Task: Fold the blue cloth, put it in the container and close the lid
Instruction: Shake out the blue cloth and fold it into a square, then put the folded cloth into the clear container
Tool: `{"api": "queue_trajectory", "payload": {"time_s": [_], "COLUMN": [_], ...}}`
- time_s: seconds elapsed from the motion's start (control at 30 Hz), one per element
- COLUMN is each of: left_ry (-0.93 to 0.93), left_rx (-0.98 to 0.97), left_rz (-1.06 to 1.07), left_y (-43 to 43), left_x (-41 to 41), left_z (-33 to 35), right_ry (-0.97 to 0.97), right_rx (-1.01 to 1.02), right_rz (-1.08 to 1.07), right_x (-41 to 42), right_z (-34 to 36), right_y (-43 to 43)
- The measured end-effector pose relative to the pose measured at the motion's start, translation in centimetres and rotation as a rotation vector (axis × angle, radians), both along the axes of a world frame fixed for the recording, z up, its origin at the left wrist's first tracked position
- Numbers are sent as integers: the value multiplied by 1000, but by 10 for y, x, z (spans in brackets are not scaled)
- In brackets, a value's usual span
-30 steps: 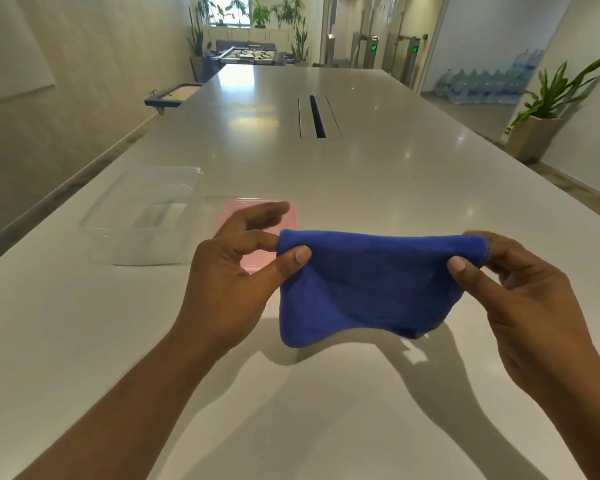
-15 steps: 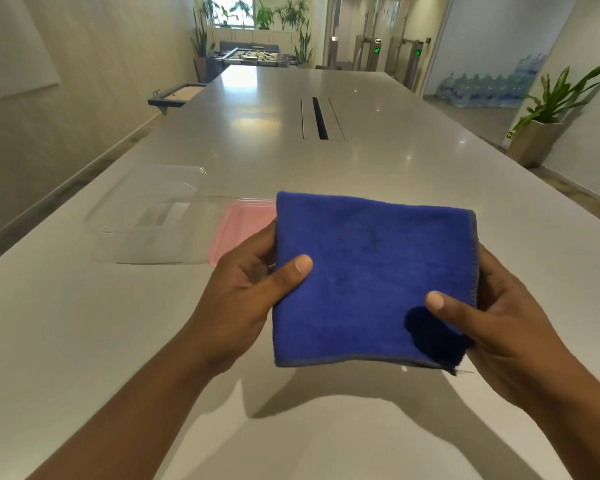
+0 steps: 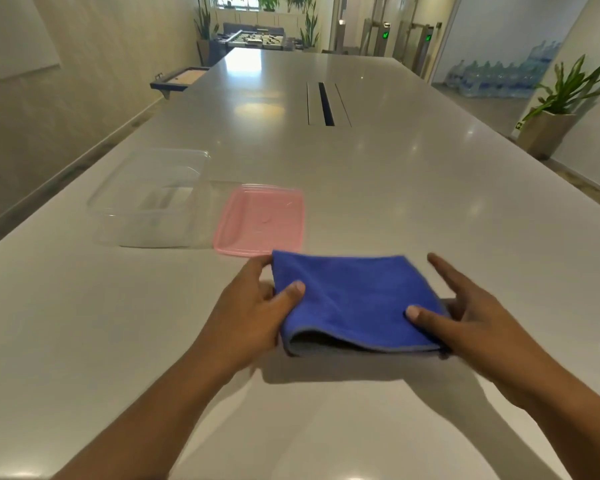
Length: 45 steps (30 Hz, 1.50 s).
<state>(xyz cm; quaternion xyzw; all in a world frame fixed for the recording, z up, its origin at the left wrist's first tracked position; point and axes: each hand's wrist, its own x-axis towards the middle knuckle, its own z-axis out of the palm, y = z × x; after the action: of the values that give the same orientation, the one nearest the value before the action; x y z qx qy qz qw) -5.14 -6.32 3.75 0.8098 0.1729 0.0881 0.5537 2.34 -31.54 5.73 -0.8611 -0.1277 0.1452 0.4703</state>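
Blue cloth (image 3: 354, 299) folded, near edge gaping. Clear container (image 3: 146, 199) open, upright. Pink lid (image 3: 260, 220) flat just beside it.

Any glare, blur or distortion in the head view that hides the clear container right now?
Head view: bright window glare streaks the table; the clear container is faint but its rim reads; the blue cloth and both hands show slight motion blur, casting a soft shadow toward the camera; wide-angle bending at the edges.

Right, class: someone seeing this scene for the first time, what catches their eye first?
The blue cloth, folded and held low over the table between the left hand and the right hand. Just beyond it lies the pink lid, with the clear container open to its left.
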Motion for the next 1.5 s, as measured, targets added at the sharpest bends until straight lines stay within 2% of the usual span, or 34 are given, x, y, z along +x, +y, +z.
{"api": "queue_trajectory", "payload": {"time_s": [0.07, 0.1, 0.13, 0.2, 0.33, 0.43, 0.53, 0.73, 0.83, 0.93, 1.03, 1.1, 1.13, 1.2, 1.27, 1.3, 1.4, 1.5], "left_ry": [191, 185, 133, -20, -170, -82, 73, 224, 202, 210, 329, 335, 293, 203, 118, 76, -21, -110], "left_rx": [483, 597, 618, 585, 792, 851, 959, 982, 995, 899, 793, 638, 509, 87, -300, -433, -724, -858], "left_rz": [71, 112, 126, 73, -113, -256, -340, -350, -283, -164, -244, -321, -325, -246, -145, -94, -10, 19], "left_y": [1, 0, -3, -6, -23, -33, -29, -24, -22, -17, -7, 0, 4, 9, 11, 14, 28, 46], "left_x": [-7, -12, -15, -15, 6, 22, 24, 29, 37, 40, 33, 24, 20, 7, -5, -11, -27, -42], "left_z": [-19, -27, -30, -35, -33, -40, -59, -55, -39, -17, -7, -4, -3, -1, 4, 6, 17, 29], "right_ry": [-176, -232, -279, -397, -545, -542, -466, -455, -452, -458, -464, -467, -462, -457, -429, -382, -142, 135], "right_rx": [-444, -554, -591, -541, -392, -401, -543, -622, -598, -553, -500, -452, -437, -399, -275, -178, 98, 303], "right_rz": [5, -15, -45, -70, 48, 161, 244, 246, 240, 227, 255, 275, 272, 247, 175, 122, 3, 38], "right_x": [1, -2, -3, -5, -4, 2, 10, 14, 12, 5, -4, -9, -11, -15, -22, -25, -35, -42], "right_z": [-20, -28, -35, -40, -40, -48, -67, -76, -75, -74, -73, -71, -69, -65, -58, -53, -41, -30], "right_y": [-4, -5, -7, -4, 21, 42, 47, 45, 45, 45, 50, 56, 60, 70, 83, 90, 118, 142]}}
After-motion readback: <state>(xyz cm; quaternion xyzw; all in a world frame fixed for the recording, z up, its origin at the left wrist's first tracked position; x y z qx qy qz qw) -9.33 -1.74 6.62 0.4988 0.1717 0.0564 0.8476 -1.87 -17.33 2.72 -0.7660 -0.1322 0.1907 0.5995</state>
